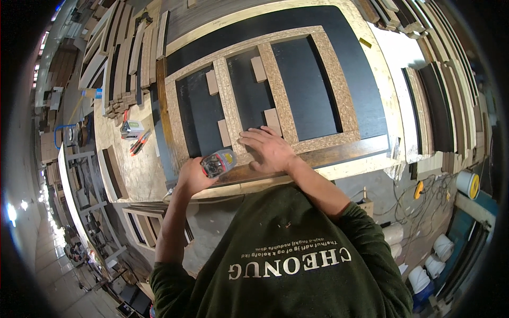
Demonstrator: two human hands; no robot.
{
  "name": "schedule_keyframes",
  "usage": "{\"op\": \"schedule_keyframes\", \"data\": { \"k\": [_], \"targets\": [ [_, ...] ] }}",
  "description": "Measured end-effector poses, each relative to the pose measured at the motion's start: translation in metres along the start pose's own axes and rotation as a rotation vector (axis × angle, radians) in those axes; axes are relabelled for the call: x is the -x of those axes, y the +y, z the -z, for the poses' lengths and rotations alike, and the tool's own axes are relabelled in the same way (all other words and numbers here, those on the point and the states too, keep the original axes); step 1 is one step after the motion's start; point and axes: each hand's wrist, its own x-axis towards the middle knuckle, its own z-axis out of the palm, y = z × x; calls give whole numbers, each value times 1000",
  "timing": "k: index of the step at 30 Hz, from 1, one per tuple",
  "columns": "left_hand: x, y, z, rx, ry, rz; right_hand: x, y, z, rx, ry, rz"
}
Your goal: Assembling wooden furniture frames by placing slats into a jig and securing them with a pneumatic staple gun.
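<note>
My left hand (pixel 192 176) is closed around a grey, black and red nail gun (pixel 218 163), whose head sits over the near left part of a chipboard frame (pixel 339 85). Fingers spread, my right hand (pixel 269 151) lies on the frame's near rail beside the foot of a crossbar. Two crossbars split the frame into three openings. Small light-brown blocks (pixel 258 69) stand against the crossbars, one of them (pixel 272 121) just beyond my right fingertips. Beneath the frame is a dark panel (pixel 307 79). The nail gun's nose is hidden.
Left on the pale workbench (pixel 140 180) lie orange-handled pliers (pixel 139 143) and a small box (pixel 131 129). Stacked wood strips (pixel 124 79) stand beyond them. More strips (pixel 435 106) are piled at right. White buckets (pixel 442 247) and loose cables (pixel 424 206) lie below on the right.
</note>
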Motion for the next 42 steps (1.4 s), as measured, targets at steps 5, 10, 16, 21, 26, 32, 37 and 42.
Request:
{"op": "schedule_keyframes", "data": {
  "k": [5,10,16,21,26,32,37,42],
  "targets": [
    [2,14,9,-20,15,0,1,2,-1,16,-12,-7],
    [-9,-2,9,-4,-21,-37,-1,1,-2,25,-22,-1],
    [-10,12,23,2,-110,-34,-1,3,-3,22,-15,16],
    [-10,8,18,-31,-74,-84,-1,6,-4,29,2,33],
    [-10,-13,8,103,-56,-112,0,3,-1,30,-18,35],
    [-10,11,12,76,-87,-99,0,4,-4,32,-9,19],
    [-8,21,11,5,-32,-109,0,4,-3,28,-1,22],
    [-6,23,15,34,-79,-98,0,4,-4,25,9,25]
  ]
}}
